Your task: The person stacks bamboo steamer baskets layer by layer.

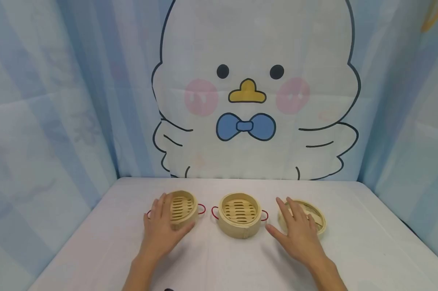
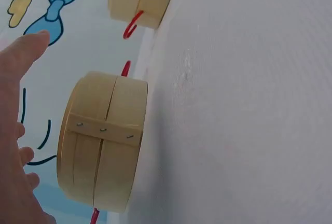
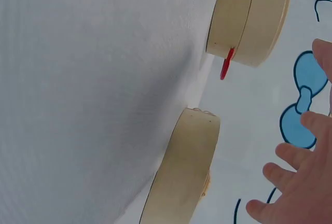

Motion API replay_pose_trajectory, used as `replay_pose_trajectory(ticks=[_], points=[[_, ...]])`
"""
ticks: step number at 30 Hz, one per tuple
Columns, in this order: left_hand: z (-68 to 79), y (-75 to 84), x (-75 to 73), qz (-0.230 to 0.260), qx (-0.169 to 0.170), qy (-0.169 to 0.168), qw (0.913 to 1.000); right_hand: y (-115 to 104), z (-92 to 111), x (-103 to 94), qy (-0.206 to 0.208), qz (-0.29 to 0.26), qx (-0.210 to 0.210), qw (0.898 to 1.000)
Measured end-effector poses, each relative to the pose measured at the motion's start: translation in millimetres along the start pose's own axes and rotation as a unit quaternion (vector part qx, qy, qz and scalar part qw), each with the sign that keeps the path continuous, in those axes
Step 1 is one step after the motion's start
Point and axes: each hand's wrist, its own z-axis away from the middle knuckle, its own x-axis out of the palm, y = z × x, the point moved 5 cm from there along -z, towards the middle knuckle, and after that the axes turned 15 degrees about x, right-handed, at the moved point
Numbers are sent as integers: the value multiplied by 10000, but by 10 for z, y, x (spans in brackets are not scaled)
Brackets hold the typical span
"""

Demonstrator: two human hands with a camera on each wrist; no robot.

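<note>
Three round bamboo steamer pieces stand in a row on the white table. On the left is a steamer basket (image 1: 182, 208) with slatted base and red side handles; my left hand (image 1: 161, 228) hovers over its near left part, fingers spread. A second steamer basket (image 1: 240, 232), also with red handles, sits in the middle, no hand on it. At right lies a shallower bamboo steamer lid (image 1: 318, 216), partly hidden by my right hand (image 1: 299, 236), whose fingers are spread above it. In both wrist views the hands appear apart from the bamboo pieces and hold nothing.
The white tabletop (image 1: 219, 262) stretches toward me. Behind it hangs a curtain (image 1: 248, 157) with a printed cartoon bird, and blue curtains (image 1: 51, 141) flank both sides. A small dark object (image 1: 169, 289) shows at the bottom edge.
</note>
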Motion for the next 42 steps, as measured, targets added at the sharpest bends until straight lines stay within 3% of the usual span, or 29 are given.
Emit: replay_pose_trajectory(ticks=[7, 15, 27, 33, 42], points=[[9, -203, -11, 478, -488, -19, 9977, -87, 4, 5, 201, -123, -125, 9996], [16, -306, 68, 824, -883, -110, 9926, -189, -27, 19, 272, -248, -269, 9990], [63, -378, 49, 1442, -867, 128, 9857, -372, -61, 163, 201, -396, -529, 9976], [87, -433, 75, 1870, -1000, 269, 9769, -441, -114, 229, -155, -367, -383, 9985], [101, -480, 118, 2183, -1186, 174, 9685, -479, -127, 331, -806, -251, -170, 9963]])
